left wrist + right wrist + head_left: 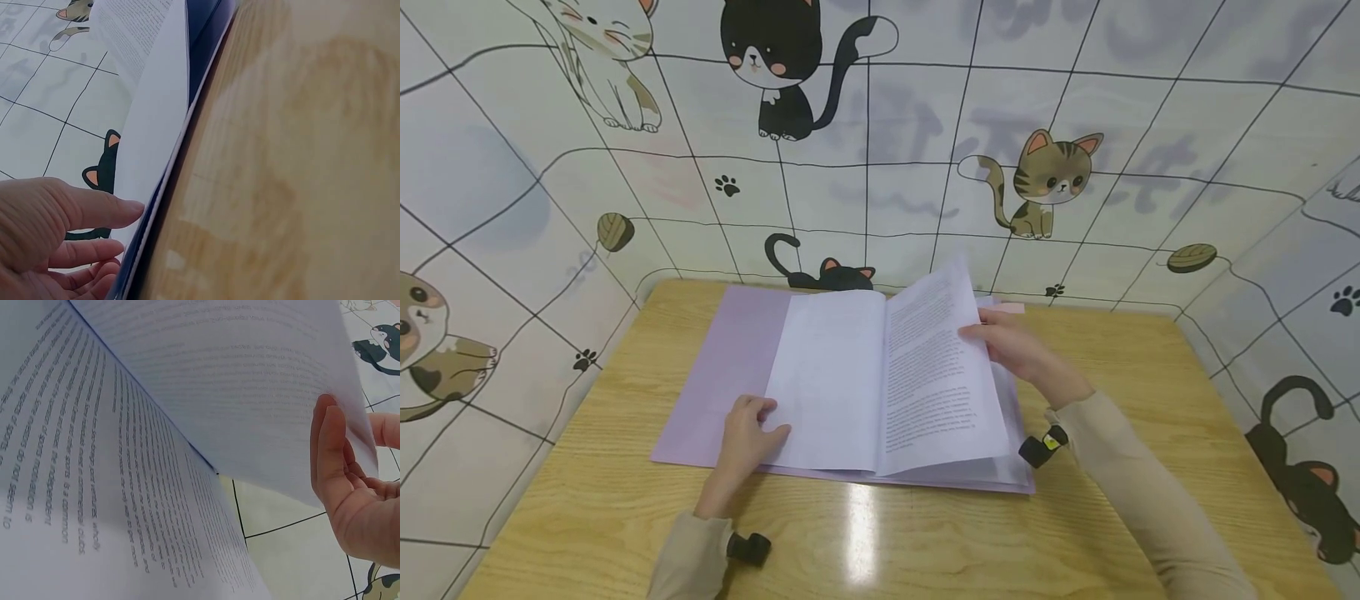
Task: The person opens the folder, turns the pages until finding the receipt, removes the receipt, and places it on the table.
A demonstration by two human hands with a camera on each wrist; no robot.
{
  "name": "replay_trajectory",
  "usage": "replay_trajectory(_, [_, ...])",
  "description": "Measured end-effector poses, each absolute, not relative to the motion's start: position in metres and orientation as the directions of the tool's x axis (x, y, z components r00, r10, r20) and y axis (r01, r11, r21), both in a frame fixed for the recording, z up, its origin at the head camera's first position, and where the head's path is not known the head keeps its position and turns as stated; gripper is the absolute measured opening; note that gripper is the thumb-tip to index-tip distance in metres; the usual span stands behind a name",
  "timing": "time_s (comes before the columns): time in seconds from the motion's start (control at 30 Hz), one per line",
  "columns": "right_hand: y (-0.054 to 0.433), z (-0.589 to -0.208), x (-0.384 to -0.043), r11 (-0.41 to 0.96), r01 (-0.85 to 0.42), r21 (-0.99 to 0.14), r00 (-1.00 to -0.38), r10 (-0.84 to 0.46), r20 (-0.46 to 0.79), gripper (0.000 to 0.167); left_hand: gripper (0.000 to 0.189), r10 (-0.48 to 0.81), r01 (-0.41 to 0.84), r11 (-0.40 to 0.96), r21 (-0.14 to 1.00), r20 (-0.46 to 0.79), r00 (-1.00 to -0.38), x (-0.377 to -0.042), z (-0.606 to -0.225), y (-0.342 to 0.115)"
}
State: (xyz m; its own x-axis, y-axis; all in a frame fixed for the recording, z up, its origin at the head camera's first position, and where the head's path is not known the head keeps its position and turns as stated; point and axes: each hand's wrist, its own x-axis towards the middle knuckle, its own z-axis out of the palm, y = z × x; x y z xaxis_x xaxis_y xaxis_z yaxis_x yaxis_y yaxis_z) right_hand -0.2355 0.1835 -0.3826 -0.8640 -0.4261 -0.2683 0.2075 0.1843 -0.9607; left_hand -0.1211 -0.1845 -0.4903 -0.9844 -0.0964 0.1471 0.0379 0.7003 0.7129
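The purple folder (pixel 718 375) lies open in the middle of the head view, on the wooden table (pixel 587 442); a pale page (pixel 827 383) lies flat left of the fold, and a printed sheet (pixel 932 383) stands raised right of it, its top corner at the upper middle of the frame; the right hand (pixel 1018 346), right of centre, pinches the sheet's outer edge between thumb and fingers, as the right wrist view also shows at its right side; the left hand (pixel 748 433), at lower left of centre, rests by the pale page's left edge, fingers loosely bent, thumb pointing right, gripping nothing; a pink tab (pixel 1012 308) sticks out just beyond the right hand; a black strap device (pixel 748 548) sits at the left sleeve (pixel 688 558); cartoon cats decorate the tiled wall (pixel 910 200) across the top.
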Motion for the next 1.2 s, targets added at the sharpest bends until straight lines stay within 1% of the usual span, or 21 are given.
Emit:
replay_trajectory(0.13, [0.180,-0.382,-0.234,0.171,0.212,-0.962,-0.862,-0.431,-0.266,0.046,0.034,-0.085,0.051,0.691,0.721,0.152,-0.985,-0.121,-0.490,-0.186])
replay_trajectory(0.3, [0.174,-0.379,-0.231,0.168,0.229,-0.959,-0.859,-0.429,-0.280,0.045,0.034,-0.090,0.038,0.688,0.725,0.137,-0.986,-0.121,-0.490,-0.187])
replay_trajectory(0.53, [0.160,-0.375,-0.228,0.140,0.231,-0.963,-0.832,-0.485,-0.270,0.043,0.034,-0.087,0.046,0.691,0.722,0.146,-0.985,-0.121,-0.492,-0.188])
replay_trajectory(0.7, [0.150,-0.374,-0.227,0.128,0.220,-0.967,-0.825,-0.504,-0.254,0.041,0.034,-0.083,0.047,0.693,0.719,0.145,-0.986,-0.121,-0.492,-0.187])
replay_trajectory(0.93, [0.138,-0.371,-0.226,0.148,0.219,-0.964,-0.829,-0.493,-0.264,0.042,0.034,-0.084,0.038,0.688,0.724,0.131,-0.988,-0.122,-0.491,-0.187])
replay_trajectory(1.1, [0.129,-0.370,-0.225,0.126,0.228,-0.965,-0.827,-0.498,-0.261,0.043,0.035,-0.089,0.017,0.695,0.719,0.109,-0.990,-0.122,-0.488,-0.186])
replay_trajectory(1.2, [0.124,-0.369,-0.226,0.110,0.243,-0.964,-0.821,-0.506,-0.264,0.043,0.034,-0.079,0.033,0.701,0.712,0.124,-0.989,-0.121,-0.485,-0.184])
